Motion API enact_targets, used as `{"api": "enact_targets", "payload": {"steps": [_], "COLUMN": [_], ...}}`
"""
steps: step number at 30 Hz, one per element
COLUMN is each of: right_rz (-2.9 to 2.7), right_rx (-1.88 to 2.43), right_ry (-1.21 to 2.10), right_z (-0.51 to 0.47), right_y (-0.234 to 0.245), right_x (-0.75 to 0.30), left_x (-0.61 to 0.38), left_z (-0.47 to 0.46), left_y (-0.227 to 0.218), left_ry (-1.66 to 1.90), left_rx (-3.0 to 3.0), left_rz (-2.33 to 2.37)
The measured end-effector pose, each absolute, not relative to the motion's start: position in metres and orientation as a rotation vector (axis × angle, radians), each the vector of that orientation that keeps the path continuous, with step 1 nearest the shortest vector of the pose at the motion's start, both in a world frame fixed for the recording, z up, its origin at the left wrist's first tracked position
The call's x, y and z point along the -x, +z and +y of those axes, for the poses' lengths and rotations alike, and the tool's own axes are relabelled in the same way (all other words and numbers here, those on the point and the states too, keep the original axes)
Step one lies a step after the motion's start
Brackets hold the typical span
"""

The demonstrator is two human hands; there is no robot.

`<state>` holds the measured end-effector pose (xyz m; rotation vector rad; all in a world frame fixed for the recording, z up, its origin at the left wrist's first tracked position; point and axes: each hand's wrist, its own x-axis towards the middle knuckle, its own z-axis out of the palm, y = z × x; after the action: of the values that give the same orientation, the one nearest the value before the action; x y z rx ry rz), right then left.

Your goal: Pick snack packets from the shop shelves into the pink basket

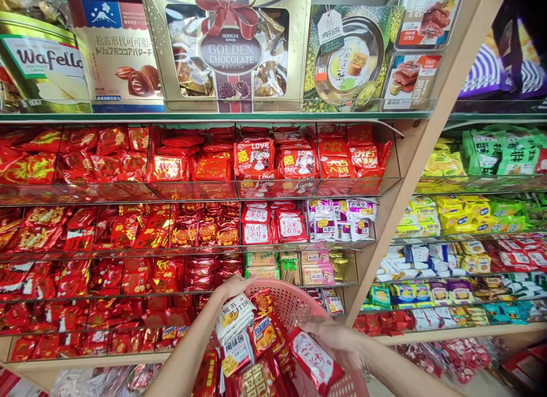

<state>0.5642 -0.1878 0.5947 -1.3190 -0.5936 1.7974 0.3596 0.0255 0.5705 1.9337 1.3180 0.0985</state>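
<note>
"So, head view: what room?"
"Shop shelving (416, 152); red packets (36, 163) left, green packs (504, 145) right."
"Container?"
"Pink basket (299, 301), near centre, snack packs (237, 352) inside. Left hand (233, 286) grips its far-left rim; right hand (331, 335) grips a red-and-white packet (315, 360) over its right side."

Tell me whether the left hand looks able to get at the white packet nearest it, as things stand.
Probably yes: the white packet lies close to the left hand, its printed face largely uncovered. That hand seems to grip the pink basket, though, so it would likely have to let go.
</note>
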Motion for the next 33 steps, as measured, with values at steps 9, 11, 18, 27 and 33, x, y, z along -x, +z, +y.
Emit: {"api": "enact_targets", "payload": {"steps": [9,11,18,27,33], "right_rz": [-0.562,-0.591,-0.712,-0.618,-0.492], "right_rx": [1.224,1.187,1.048,1.087,1.057], "right_ry": [1.883,1.889,1.864,1.709,1.704], "right_z": [-0.205,-0.206,-0.206,-0.209,-0.227], "right_y": [0.617,0.624,0.652,0.627,0.581], "right_x": [-0.571,-0.572,-0.574,-0.572,-0.573], "left_x": [-0.357,-0.357,-0.357,-0.352,-0.356], "left_z": [0.033,0.033,0.026,0.034,0.036], "left_y": [0.555,0.556,0.566,0.562,0.562], "left_ry": [0.13,0.133,0.109,0.17,0.171], "left_rx": [-1.939,-1.941,-1.918,-1.94,-1.978], "left_rz": [1.317,1.308,1.287,1.266,1.244]}}
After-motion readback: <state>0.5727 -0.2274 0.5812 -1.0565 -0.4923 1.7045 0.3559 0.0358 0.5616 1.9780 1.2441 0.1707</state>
